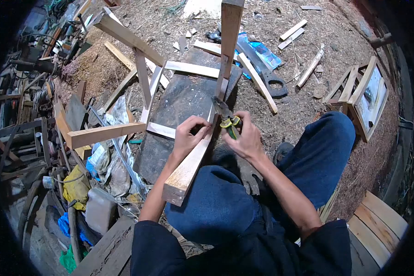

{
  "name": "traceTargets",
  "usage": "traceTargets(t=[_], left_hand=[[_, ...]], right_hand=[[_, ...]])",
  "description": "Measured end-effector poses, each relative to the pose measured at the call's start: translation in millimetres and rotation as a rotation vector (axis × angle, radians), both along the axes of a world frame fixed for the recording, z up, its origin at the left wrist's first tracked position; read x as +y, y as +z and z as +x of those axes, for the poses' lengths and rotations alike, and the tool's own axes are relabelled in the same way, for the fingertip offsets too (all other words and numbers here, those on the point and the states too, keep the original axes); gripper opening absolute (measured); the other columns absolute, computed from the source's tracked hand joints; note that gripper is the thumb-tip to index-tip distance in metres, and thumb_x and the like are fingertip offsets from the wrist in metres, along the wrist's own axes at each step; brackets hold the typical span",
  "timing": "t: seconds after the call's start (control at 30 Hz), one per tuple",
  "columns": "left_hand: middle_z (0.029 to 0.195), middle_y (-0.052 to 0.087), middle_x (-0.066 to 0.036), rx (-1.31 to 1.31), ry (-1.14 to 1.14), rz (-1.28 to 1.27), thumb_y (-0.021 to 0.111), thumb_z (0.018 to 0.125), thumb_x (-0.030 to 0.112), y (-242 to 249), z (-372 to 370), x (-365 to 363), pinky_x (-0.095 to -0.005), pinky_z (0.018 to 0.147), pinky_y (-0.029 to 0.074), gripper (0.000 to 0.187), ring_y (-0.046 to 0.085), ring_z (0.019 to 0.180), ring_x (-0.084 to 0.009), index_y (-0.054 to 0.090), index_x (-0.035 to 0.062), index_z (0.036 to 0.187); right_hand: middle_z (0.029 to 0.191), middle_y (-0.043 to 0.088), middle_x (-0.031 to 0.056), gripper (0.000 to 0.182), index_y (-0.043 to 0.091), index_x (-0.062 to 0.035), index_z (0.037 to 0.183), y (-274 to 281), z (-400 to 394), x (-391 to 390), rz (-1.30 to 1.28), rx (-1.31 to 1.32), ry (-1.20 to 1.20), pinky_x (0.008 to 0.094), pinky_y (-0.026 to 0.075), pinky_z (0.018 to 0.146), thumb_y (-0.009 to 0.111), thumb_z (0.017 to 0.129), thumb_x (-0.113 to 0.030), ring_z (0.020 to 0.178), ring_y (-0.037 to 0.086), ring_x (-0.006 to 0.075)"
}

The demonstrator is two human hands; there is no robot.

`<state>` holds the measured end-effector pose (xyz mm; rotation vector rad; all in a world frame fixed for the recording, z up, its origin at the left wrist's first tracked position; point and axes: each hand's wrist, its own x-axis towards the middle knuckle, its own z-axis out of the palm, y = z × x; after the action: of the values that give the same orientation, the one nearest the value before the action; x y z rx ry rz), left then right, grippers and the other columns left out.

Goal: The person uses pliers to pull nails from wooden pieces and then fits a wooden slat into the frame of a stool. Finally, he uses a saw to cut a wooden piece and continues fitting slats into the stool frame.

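Observation:
My right hand (246,140) is closed around the green-and-yellow handles of a pair of pliers (222,109). The dark jaws point up and away, close to a corner of a wooden frame (192,69) with several legs sticking out. My left hand (189,134) is closed in a pinch over the near leg (188,171), its fingertips at the wood's edge beside the pliers. Whatever is between those fingertips is too small to make out. The frame rests on a worn dark board (179,99), and the near leg extends over my left thigh.
Beyond the frame, a handsaw (264,76) lies by a blue plastic packet (267,54). Wood strips (257,85) are scattered over the shavings-covered ground. A slatted wooden piece (361,99) stands at right, with boards (377,225) below. Scrap, a yellow bag (76,186) and a jug (100,209) crowd the left.

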<state>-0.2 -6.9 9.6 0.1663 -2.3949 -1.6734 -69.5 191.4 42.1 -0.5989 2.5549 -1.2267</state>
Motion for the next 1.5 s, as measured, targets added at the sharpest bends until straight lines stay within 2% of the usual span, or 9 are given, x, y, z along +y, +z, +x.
traceTargets(t=[0.37, 0.43, 0.63, 0.73, 0.97, 1.2, 1.33, 1.4, 1.5], left_hand=[[0.092, 0.071, -0.009, -0.197, -0.105, 0.052, 0.072, 0.088, 0.005, 5, -5, -16, -0.0282, 0.075, 0.054, 0.017, 0.069, 0.083, -0.0147, 0.068, 0.0006, 0.104], [0.092, 0.071, -0.01, -0.214, -0.136, 0.038, 0.072, 0.088, 0.006, 14, -13, -23, -0.0287, 0.075, 0.054, 0.018, 0.069, 0.084, -0.0151, 0.068, 0.0007, 0.105], [0.105, 0.069, -0.009, -0.119, -0.23, -0.01, 0.073, 0.086, 0.007, 25, -44, -26, -0.0302, 0.077, 0.055, 0.034, 0.068, 0.087, -0.0137, 0.065, 0.0024, 0.119], [0.109, 0.07, -0.008, -0.239, -0.177, 0.198, 0.074, 0.086, 0.007, 17, -47, -26, -0.0297, 0.079, 0.055, 0.04, 0.067, 0.089, -0.0123, 0.064, 0.0033, 0.125], [0.109, 0.07, -0.009, -0.213, -0.266, 0.119, 0.073, 0.089, 0.011, 6, -46, -30, -0.0295, 0.084, 0.054, 0.035, 0.067, 0.096, -0.0139, 0.066, 0.0026, 0.122], [0.109, 0.068, -0.006, -0.081, -0.319, 0.11, 0.076, 0.088, 0.016, -6, -51, -37, -0.029, 0.086, 0.052, 0.037, 0.065, 0.096, -0.0131, 0.066, 0.001, 0.12], [0.112, 0.066, -0.007, -0.368, -0.376, 0.286, 0.074, 0.088, 0.014, 15, -64, -45, -0.031, 0.092, 0.047, 0.034, 0.06, 0.103, -0.0158, 0.066, -0.0003, 0.118], [0.114, 0.065, -0.009, -0.591, -0.49, 0.222, 0.075, 0.086, 0.015, 28, -73, -50, -0.0327, 0.093, 0.048, 0.054, 0.061, 0.104, -0.0166, 0.056, 0.0038, 0.135], [0.11, 0.066, -0.01, -0.352, -0.485, 0.249, 0.074, 0.084, 0.015, 43, -79, -46, -0.035, 0.092, 0.049, 0.069, 0.062, 0.102, -0.017, 0.043, 0.0077, 0.145]], right_hand=[[0.079, 0.066, 0.0168, 0.058, 0.047, -0.0075, 0.11, -7, -16, -32, -0.119, -0.062, -0.184, 0.0477, 0.052, 0.064, 0.079, 0.077, -0.043, 0.073, 0.069, 0.0378], [0.08, 0.064, 0.0125, 0.055, 0.049, -0.0057, 0.109, -8, -16, -30, -0.103, -0.043, -0.169, 0.0403, 0.052, 0.061, 0.082, 0.077, -0.036, 0.069, 0.068, 0.0278], [0.081, 0.067, 0.0184, 0.059, 0.046, -0.0072, 0.109, -5, -17, -32, -0.115, -0.053, -0.165, 0.0494, 0.052, 0.064, 0.08, 0.078, -0.043, 0.075, 0.069, 0.0399], [0.082, 0.067, 0.0188, 0.057, 0.046, -0.0069, 0.11, 1, -19, -31, -0.111, -0.07, -0.141, 0.0498, 0.052, 0.064, 0.079, 0.079, -0.041, 0.075, 0.069, 0.0404], [0.084, 0.065, 0.0156, 0.053, 0.047, -0.0046, 0.114, 6, -18, -23, -0.082, -0.068, -0.107, 0.0404, 0.054, 0.064, 0.078, 0.079, -0.03, 0.072, 0.069, 0.0317], [0.09, 0.063, 0.0154, 0.059, 0.048, -0.0069, 0.124, 8, -1, 21, -0.082, 0.224, 0.24, 0.0436, 0.056, 0.067, 0.073, 0.072, -0.022, 0.076, 0.067, 0.0326], [0.09, 0.054, 0.0101, 0.063, 0.055, -0.0182, 0.129, 12, 1, 37, 0.09, 0.304, 0.362, 0.0428, 0.056, 0.061, 0.075, 0.071, -0.033, 0.075, 0.065, 0.0312], [0.089, 0.054, 0.0098, 0.062, 0.056, -0.0187, 0.128, 10, 1, 41, 0.238, 0.24, 0.378, 0.043, 0.056, 0.062, 0.075, 0.073, -0.036, 0.076, 0.066, 0.031], [0.091, 0.056, 0.0105, 0.06, 0.055, -0.0193, 0.129, 9, 3, 42, 0.285, 0.232, 0.423, 0.043, 0.057, 0.062, 0.074, 0.075, -0.038, 0.076, 0.067, 0.0318]])
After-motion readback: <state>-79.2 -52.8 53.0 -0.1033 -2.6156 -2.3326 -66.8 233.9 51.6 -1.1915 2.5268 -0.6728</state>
